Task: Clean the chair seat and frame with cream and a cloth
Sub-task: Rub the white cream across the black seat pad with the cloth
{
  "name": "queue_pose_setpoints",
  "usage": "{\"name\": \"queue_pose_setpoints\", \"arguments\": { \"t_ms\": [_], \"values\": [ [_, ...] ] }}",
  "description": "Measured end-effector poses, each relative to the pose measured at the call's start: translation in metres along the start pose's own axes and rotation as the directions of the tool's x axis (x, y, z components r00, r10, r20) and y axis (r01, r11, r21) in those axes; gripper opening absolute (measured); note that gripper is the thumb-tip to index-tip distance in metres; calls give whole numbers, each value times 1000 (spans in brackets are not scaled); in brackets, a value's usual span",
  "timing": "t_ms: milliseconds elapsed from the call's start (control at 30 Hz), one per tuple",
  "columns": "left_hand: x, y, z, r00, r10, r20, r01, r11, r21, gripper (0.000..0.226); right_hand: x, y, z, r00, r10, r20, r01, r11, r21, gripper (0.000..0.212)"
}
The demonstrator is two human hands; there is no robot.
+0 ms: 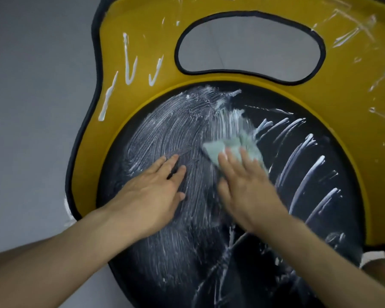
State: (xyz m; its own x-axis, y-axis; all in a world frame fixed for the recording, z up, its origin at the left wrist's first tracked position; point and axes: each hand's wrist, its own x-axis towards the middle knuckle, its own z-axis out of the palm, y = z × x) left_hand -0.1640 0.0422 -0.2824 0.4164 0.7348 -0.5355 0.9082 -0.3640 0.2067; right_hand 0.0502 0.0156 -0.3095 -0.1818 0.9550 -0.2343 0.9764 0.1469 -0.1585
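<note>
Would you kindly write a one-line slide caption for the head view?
Right hand presses a green cloth onto the cream-streaked black seat while the left hand rests flat on it.

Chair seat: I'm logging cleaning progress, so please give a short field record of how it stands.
seat: black, round; left part smeared with cream, right part bears unspread stripes
frame: yellow, cream lines unwiped
cloth: pale green, pressed to the seat by the right hand
left hand: flat on seat, holds nothing
</note>
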Motion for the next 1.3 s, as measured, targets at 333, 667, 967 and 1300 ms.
{"name": "queue_pose_setpoints", "arguments": {
  "t_ms": [333, 667, 967, 1300],
  "values": [
    [-18, 2, 14, 996, 37, -76, -37, 999, 2, 65, 37, 13, -4, 1000, -19, 8, 19, 1000, 25, 63],
    [-39, -15, 19, 999, -4, -46, 3, 1000, -28, 65, -94, -39, 23, 983, -167, 78, 164, 986, 41, 64],
    [-34, -27, 24, 999, -1, -32, 0, 1000, -12, 65, 102, 25, -16, 1000, 30, 8, -30, 1000, 1, 65],
    [-35, -32, 24, 998, -5, -60, 1, 997, -71, 66, -54, -39, 24, 935, -342, 94, 342, 940, 13, 61]
  ]
}}
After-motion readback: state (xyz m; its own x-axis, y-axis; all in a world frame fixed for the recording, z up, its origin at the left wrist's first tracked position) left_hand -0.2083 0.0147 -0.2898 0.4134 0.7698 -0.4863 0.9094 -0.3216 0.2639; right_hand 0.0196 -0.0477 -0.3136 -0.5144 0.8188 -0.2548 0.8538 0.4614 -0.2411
